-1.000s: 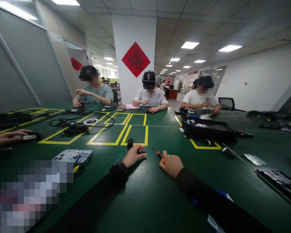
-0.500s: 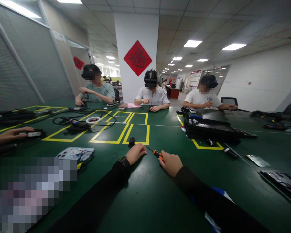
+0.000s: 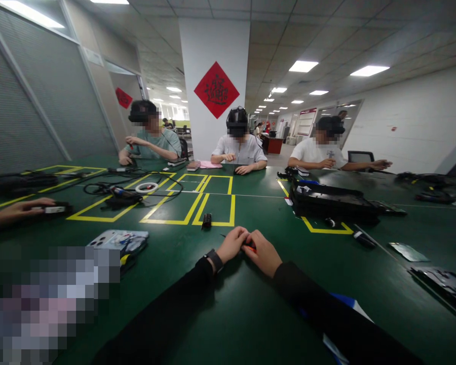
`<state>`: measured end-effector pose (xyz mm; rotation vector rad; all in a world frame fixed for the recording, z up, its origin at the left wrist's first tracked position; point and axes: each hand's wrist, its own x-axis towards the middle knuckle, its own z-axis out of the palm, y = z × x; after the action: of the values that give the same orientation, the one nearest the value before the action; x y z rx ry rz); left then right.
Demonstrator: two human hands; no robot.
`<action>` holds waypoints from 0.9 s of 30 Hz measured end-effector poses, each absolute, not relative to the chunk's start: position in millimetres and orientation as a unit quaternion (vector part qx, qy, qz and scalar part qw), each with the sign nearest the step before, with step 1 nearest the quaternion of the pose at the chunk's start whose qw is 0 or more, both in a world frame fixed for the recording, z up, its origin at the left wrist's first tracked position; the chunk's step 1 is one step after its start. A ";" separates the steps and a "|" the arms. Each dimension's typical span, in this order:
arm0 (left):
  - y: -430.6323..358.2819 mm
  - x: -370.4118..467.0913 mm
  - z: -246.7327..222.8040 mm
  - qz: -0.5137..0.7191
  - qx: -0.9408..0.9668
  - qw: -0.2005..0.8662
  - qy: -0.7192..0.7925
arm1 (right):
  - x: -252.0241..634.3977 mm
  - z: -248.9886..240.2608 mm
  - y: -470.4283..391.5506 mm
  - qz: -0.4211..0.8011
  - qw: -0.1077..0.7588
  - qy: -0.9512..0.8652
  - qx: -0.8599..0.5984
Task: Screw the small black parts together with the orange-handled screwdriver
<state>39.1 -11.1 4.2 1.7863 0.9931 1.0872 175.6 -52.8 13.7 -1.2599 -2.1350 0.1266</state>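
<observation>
My right hand (image 3: 264,254) is closed around the black-and-orange handle of a screwdriver (image 3: 252,249). My left hand (image 3: 231,245) has its fingers wrapped over the front of the same screwdriver, touching the fingertips of the right. A thin dark tip pokes out beyond the left knuckles, and most of the tool is hidden by my fingers. On the green table (image 3: 213,314), a small black cylindrical part (image 3: 207,220) stands just past my left hand, at the edge of a yellow-taped rectangle.
Left of me are a pixelated area, a phone-like item (image 3: 117,239) and another person's hand (image 3: 26,208) on a black device. Coiled cables and a white tape roll (image 3: 146,187) lie beyond. A black tray (image 3: 327,200) sits at right. Several people wearing headsets sit opposite.
My left hand has moved right, from near the small black part, to meet the right hand at the screwdriver. It now covers most of the shaft.
</observation>
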 end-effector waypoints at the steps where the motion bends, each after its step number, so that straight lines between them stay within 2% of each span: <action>1: -9.9 41.9 3.3 0.429 0.694 0.421 0.397 | 175.5 11.8 -50.2 0.079 0.353 -0.798 -0.482; 5: -10.6 44.4 4.9 0.438 0.651 0.476 0.397 | 178.0 10.2 -42.1 0.142 0.444 -0.745 -0.477; 8: -13.3 42.6 8.1 0.438 0.635 0.512 0.378 | 180.9 12.4 -40.9 0.148 0.475 -0.729 -0.471; 13: -13.3 41.3 8.1 0.442 0.630 0.526 0.361 | 182.0 13.8 -42.8 0.130 0.485 -0.731 -0.463; 27: -14.8 43.2 7.2 0.447 0.658 0.479 0.370 | 184.0 15.2 -40.9 0.127 0.494 -0.720 -0.470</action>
<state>43.2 -14.8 7.2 1.6067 0.9036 1.0903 184.0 -40.9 15.2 -1.1397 -1.7465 0.3082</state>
